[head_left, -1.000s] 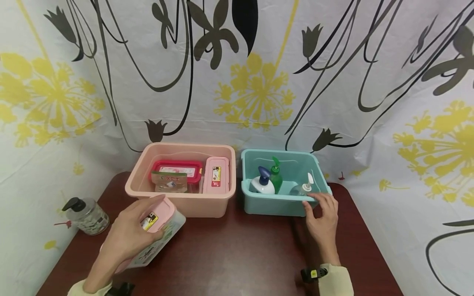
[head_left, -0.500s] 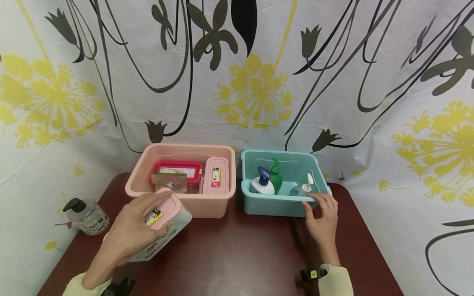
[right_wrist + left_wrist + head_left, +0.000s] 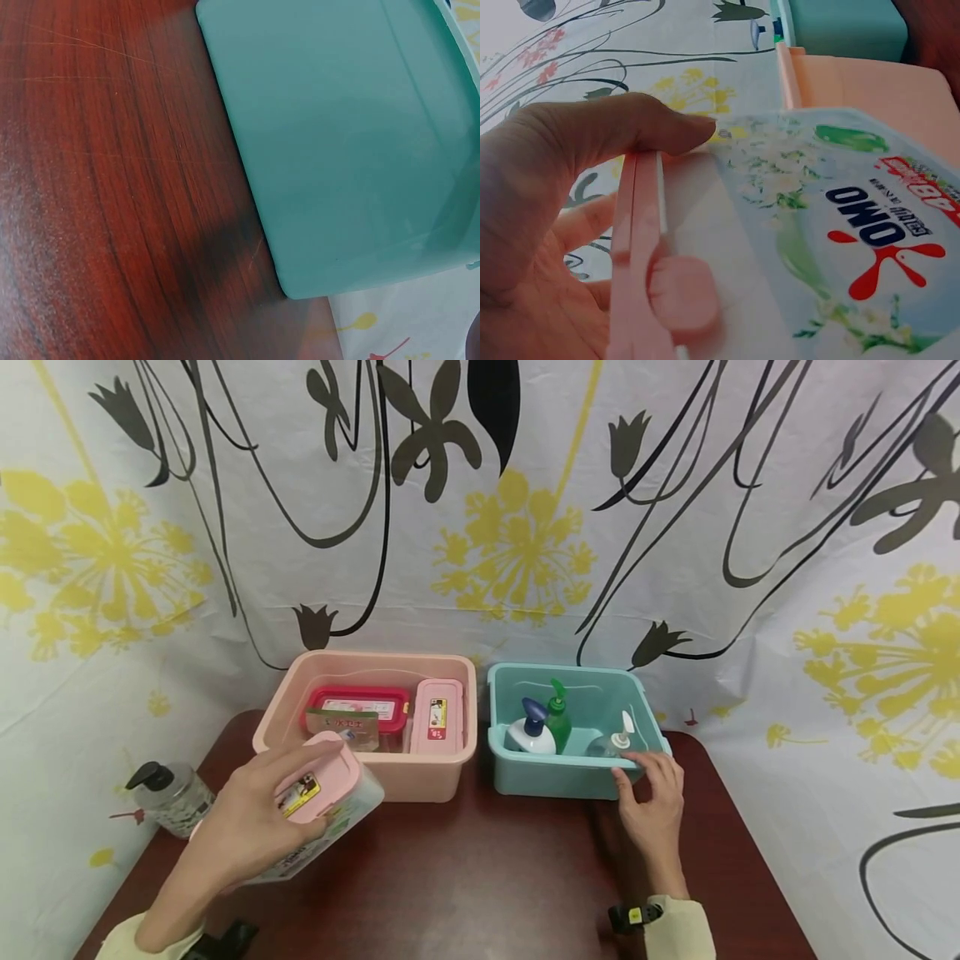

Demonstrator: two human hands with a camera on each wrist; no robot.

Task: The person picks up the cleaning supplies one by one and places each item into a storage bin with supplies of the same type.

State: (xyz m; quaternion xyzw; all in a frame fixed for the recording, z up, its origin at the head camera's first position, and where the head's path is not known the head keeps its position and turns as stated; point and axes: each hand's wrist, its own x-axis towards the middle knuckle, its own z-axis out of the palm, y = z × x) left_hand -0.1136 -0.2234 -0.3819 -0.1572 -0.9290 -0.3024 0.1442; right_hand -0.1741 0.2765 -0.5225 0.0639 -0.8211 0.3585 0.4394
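My left hand (image 3: 243, 822) grips a translucent box of OMO laundry capsules (image 3: 333, 785) by its pink-lidded end. Held tilted, the box overlaps the front left corner of the pink bin (image 3: 420, 777) in the head view. In the left wrist view, the thumb lies along the box's edge, beside the pink latch (image 3: 684, 296) and the printed OMO label (image 3: 877, 225). At the front right corner of the blue bin (image 3: 543, 779), my right hand (image 3: 655, 810) pinches the rim, fingers over it and thumb against the front wall. The right wrist view shows mostly that bin's wall (image 3: 337, 157).
Inside the pink bin are a red-lidded box (image 3: 390, 703), a brown-green packet (image 3: 341, 727) and another pink-lidded box (image 3: 437, 718). White (image 3: 528, 739), green (image 3: 558, 718) and clear (image 3: 617, 743) pump bottles stand in the blue bin. A black-topped pump bottle (image 3: 172, 802) stands at the table's left edge.
The left hand and capsule box first shifted right and up toward the pink bin, then slightly back left. The right hand has stayed on the blue bin's rim.
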